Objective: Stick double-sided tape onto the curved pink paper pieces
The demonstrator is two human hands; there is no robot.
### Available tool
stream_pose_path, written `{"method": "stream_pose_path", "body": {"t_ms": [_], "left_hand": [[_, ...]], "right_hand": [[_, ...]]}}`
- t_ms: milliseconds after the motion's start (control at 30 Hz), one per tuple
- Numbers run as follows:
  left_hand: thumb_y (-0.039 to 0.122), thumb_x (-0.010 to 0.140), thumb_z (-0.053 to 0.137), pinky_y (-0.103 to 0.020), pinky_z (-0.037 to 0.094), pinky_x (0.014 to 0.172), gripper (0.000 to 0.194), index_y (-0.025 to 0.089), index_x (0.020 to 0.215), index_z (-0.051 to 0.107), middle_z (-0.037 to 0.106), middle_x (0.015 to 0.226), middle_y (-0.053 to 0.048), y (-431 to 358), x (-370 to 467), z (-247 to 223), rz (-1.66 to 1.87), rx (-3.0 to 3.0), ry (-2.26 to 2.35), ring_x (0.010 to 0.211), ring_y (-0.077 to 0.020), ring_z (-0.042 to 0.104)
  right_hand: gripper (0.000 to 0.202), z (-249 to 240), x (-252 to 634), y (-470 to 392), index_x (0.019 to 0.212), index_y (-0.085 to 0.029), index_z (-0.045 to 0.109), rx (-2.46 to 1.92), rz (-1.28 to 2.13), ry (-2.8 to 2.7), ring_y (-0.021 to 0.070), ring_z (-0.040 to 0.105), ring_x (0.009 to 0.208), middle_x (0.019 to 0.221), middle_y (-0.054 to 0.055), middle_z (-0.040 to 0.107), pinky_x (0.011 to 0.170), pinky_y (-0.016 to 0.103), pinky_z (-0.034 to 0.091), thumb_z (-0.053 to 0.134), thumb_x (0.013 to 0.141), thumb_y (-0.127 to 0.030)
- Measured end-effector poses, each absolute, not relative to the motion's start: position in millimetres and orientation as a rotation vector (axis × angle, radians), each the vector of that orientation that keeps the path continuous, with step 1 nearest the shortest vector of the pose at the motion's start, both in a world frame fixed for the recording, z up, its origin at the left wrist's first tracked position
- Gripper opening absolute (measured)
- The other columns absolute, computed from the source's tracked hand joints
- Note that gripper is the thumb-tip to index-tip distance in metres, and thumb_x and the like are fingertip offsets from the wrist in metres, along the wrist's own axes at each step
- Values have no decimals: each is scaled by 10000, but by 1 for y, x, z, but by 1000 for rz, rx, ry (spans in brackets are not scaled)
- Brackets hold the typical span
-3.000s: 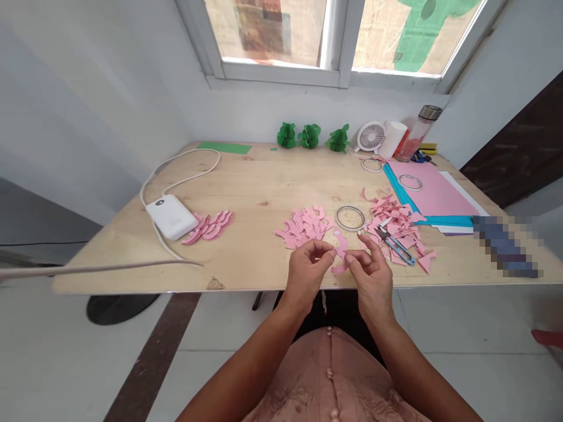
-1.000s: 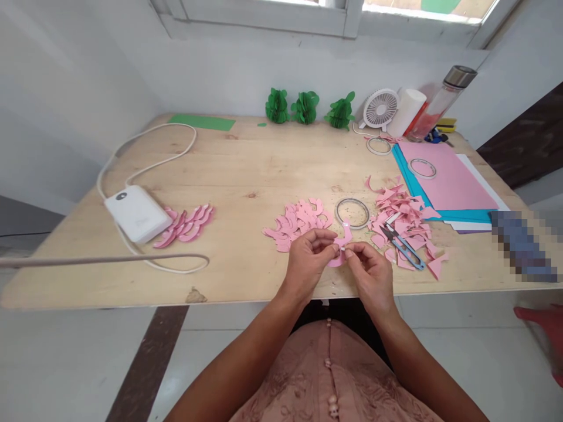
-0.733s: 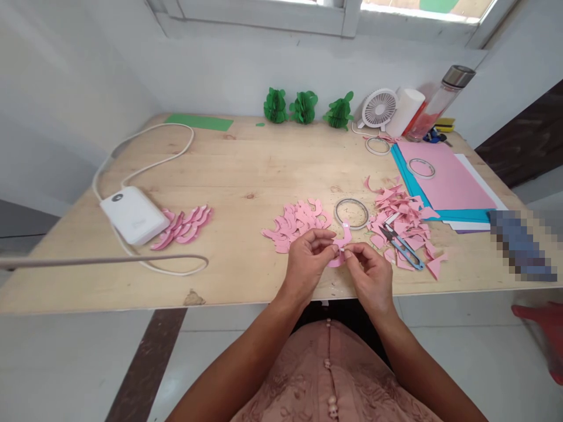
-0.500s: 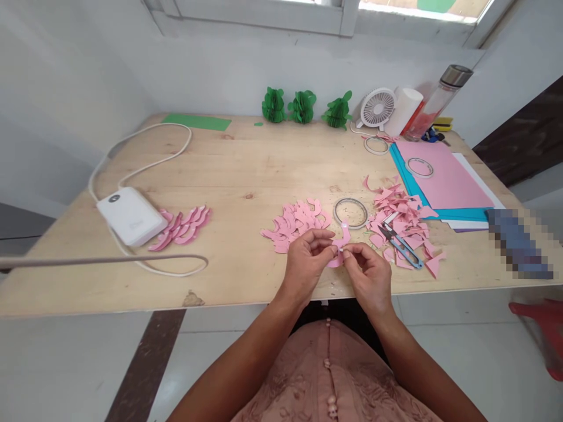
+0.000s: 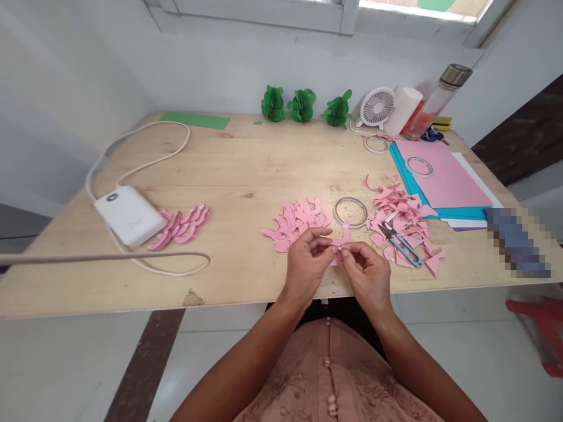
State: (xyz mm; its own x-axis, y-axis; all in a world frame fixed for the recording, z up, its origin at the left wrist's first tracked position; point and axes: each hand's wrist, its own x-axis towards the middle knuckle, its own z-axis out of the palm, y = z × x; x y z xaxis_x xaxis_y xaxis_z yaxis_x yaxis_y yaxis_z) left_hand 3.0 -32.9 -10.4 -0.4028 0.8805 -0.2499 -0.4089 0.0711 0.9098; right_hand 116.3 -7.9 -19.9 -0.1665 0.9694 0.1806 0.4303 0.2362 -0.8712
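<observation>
Between my fingertips is a curved pink paper piece [image 5: 342, 237] with a small whitish strip at its upper end. My left hand [image 5: 310, 261] pinches it from the left, thumb against forefinger. From the right, my right hand [image 5: 366, 274] pinches the same piece, and a tiny white bit shows between the two thumbs. Just beyond the hands lies a roll of narrow tape [image 5: 350, 200]. A pile of curved pink paper cutouts [image 5: 292, 223] is left of the roll. Blue-handled thread snips [image 5: 407, 249] rest on pink paper scraps [image 5: 398, 205] to the right.
At left a white power bank [image 5: 131, 217] with a looped cable sits beside more pink cutouts [image 5: 185, 225]. Green paper ornaments [image 5: 301, 106], a small fan [image 5: 377, 108] and a glass bottle [image 5: 437, 105] line the back. Coloured sheets [image 5: 457, 176] carry another tape roll [image 5: 419, 167] at right.
Both hands stay in nearly the same place, still pinching the pink paper piece. The fingertips have shifted only slightly; nothing else on the table has visibly moved.
</observation>
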Motion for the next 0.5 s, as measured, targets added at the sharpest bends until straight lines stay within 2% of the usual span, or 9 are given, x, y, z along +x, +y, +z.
{"method": "stream_pose_path", "body": {"t_ms": [233, 500], "left_hand": [[124, 664, 658, -206, 481, 631, 302, 165, 957, 597, 621, 695, 21, -34, 4, -19, 1599, 675, 1366, 628, -99, 597], [130, 722, 608, -249, 493, 723, 300, 182, 1017, 580, 641, 778, -13, -41, 6, -16, 1588, 852, 1548, 724, -130, 627]], "right_hand": [[152, -18, 115, -8, 716, -181, 685, -1262, 972, -1680, 168, 623, 664, 732, 42, 687, 612, 273, 492, 568, 779, -254], [199, -19, 118, -9, 774, -178, 725, -1241, 1210, -1547, 162, 616, 635, 702, 35, 685, 581, 269, 489, 563, 793, -293]]}}
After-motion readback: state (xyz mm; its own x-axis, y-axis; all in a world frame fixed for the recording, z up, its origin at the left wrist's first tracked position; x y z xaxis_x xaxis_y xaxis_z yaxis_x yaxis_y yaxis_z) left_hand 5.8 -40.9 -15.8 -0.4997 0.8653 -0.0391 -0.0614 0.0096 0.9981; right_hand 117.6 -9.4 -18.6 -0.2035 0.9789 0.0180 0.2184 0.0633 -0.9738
